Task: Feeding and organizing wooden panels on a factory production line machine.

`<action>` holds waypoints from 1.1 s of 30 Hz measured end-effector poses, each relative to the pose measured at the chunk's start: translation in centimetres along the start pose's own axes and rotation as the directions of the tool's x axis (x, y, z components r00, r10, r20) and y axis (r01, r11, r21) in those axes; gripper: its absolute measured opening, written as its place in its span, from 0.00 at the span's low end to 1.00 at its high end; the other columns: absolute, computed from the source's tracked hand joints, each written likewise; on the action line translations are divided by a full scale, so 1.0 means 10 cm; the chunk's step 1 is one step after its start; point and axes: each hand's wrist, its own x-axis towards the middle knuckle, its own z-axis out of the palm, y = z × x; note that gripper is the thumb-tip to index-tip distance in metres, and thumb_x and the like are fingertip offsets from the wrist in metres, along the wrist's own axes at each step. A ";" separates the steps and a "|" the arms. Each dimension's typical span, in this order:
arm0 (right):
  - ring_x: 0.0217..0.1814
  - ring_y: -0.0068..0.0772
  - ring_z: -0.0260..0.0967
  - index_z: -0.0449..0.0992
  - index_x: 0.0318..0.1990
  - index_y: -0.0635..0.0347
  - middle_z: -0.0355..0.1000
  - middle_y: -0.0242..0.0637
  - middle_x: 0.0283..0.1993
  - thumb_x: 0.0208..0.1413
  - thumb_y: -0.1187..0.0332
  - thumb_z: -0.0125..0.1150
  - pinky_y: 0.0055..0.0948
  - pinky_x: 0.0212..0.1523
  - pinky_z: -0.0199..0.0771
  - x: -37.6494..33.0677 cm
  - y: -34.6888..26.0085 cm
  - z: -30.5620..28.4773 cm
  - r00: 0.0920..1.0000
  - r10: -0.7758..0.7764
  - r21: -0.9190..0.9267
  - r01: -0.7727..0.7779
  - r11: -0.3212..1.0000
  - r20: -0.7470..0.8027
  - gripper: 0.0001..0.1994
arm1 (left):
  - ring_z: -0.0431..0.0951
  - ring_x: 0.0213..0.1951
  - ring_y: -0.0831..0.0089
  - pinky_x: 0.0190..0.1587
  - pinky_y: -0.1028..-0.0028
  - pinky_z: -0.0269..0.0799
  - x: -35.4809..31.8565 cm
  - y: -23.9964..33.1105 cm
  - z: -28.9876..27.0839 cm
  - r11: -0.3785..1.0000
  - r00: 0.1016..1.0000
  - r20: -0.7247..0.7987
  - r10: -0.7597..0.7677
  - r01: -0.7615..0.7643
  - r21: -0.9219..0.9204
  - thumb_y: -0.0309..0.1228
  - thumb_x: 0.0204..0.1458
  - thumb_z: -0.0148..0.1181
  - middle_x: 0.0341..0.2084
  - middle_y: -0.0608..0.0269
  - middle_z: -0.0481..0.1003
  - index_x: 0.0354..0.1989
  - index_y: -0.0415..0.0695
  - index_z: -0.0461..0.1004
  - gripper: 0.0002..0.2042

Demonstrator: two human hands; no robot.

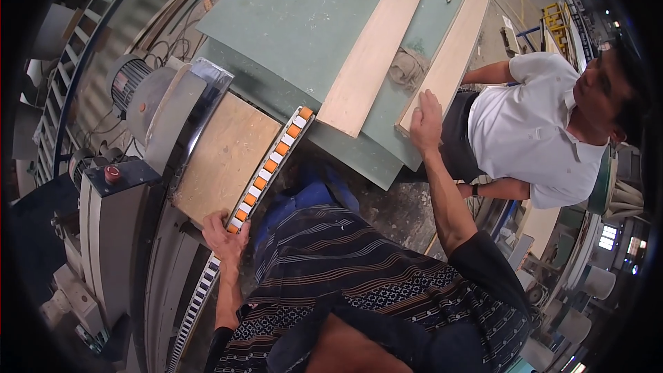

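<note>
My left hand (224, 236) is at the near corner of a flat wooden panel (224, 155) lying on a machine bed. Its fingers curl at the panel's edge, and the thumb rests by a rail of orange and white rollers (260, 183). My right hand (426, 123) lies over the near end of a long pale wooden board (456, 41), fingers stretched out along it; the underside of that hand is hidden. A second long board (380, 41) lies to the left of it on a green-topped table (276, 21).
A crumpled cloth (409, 69) lies between the boards. On the left stand a grey motor (129, 83) and a control box with a red button (112, 174). The roller track (197, 304) continues toward me. A person in a white shirt (539, 124) stands right of the table.
</note>
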 end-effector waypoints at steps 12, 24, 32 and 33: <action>0.69 0.59 0.63 0.74 0.60 0.68 0.68 0.55 0.66 0.58 0.73 0.55 0.50 0.71 0.60 0.02 -0.01 -0.01 0.999 0.026 0.004 -0.026 1.000 -0.027 0.22 | 0.77 0.41 0.56 0.45 0.62 0.74 0.33 0.20 -0.10 0.977 0.987 0.139 0.078 -0.048 -0.210 0.33 0.35 0.80 0.40 0.54 0.74 0.47 0.39 0.75 0.28; 0.73 0.57 0.60 0.74 0.62 0.63 0.66 0.51 0.69 0.58 0.71 0.55 0.54 0.75 0.53 0.00 -0.02 0.01 0.996 0.088 0.046 -0.087 0.995 -0.002 0.22 | 0.57 0.69 0.33 0.67 0.43 0.57 1.50 2.77 1.16 0.893 0.871 0.215 0.442 -0.405 -0.198 0.53 0.39 0.78 0.68 0.23 0.54 0.72 0.38 0.56 0.55; 0.74 0.55 0.59 0.74 0.60 0.65 0.66 0.51 0.69 0.58 0.68 0.56 0.55 0.76 0.53 0.06 0.06 -0.05 0.994 0.110 0.071 -0.108 0.992 -0.020 0.22 | 0.61 0.64 0.35 0.64 0.45 0.61 1.61 3.03 1.40 0.960 0.856 0.445 0.263 -0.279 -0.031 0.47 0.35 0.79 0.65 0.27 0.56 0.78 0.42 0.42 0.63; 0.74 0.55 0.59 0.74 0.60 0.65 0.66 0.51 0.69 0.58 0.68 0.56 0.55 0.76 0.53 0.00 0.05 -0.06 0.993 0.114 0.076 -0.112 0.991 -0.023 0.22 | 0.61 0.63 0.34 0.64 0.47 0.63 1.61 3.00 1.36 0.965 0.846 0.466 0.260 -0.244 -0.094 0.46 0.34 0.80 0.65 0.27 0.56 0.77 0.42 0.43 0.63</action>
